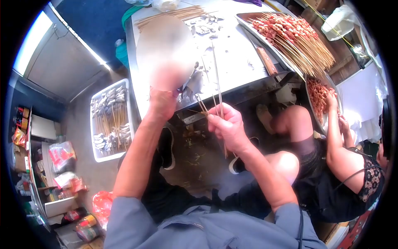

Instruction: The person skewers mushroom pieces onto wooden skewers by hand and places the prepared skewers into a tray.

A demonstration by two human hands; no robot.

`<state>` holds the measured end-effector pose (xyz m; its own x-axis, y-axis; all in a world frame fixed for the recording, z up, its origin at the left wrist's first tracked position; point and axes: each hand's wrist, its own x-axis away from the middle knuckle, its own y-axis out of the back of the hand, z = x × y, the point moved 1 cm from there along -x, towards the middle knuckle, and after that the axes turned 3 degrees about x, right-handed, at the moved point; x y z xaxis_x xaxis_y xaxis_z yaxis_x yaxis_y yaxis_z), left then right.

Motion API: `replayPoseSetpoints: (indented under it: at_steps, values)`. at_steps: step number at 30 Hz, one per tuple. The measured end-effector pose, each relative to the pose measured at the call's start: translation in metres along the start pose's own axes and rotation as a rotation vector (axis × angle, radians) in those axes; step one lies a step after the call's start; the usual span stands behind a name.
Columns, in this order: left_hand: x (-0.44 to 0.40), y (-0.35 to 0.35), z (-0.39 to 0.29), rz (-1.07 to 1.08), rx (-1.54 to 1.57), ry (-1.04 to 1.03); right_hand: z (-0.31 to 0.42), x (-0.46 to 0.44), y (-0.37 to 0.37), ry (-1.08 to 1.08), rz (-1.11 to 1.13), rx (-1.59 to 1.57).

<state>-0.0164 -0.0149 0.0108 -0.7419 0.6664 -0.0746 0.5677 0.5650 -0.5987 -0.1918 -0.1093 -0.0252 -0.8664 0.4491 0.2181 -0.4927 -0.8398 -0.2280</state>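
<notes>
My right hand is closed round several thin bamboo skewers, held at the table's front edge with their tips pointing up and away. My left hand is closed at the near edge, beside a floppy grey-white piece of food that it appears to pinch. The skewers' points lie close to this piece. A pale blurred patch hides part of my left fingers and the tabletop behind them. More grey-white pieces lie scattered on the white table, near a bundle of bare skewers.
On the right, a tray holds red meat skewers, with a wooden-handled knife beside it. A co-worker's hand reaches into a bowl of meat. A white bin of grey skewers stands on the floor left.
</notes>
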Motion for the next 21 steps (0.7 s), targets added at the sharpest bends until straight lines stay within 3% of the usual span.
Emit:
replayPoseSetpoints:
  at_steps: [3, 8, 11, 13, 21]
  values:
    - [0.001, 0.001, 0.001, 0.009, -0.034, 0.016, 0.001, 0.001, -0.002, -0.051, 0.03, -0.101]
    - [-0.003, 0.005, 0.003, -0.035, -0.095, 0.02, -0.007, -0.01, -0.005, 0.409, -0.207, 0.352]
    - [-0.001, -0.005, -0.002, -0.088, 0.001, -0.03, -0.007, -0.015, -0.011, 0.471, -0.226, 0.38]
    - [0.001, -0.002, -0.001, -0.126, -0.1, 0.004, -0.003, -0.015, -0.019, 0.487, -0.248, 0.39]
    - [0.005, -0.001, 0.007, -0.058, -0.006, 0.02, 0.004, -0.022, -0.015, 0.523, -0.229, 0.396]
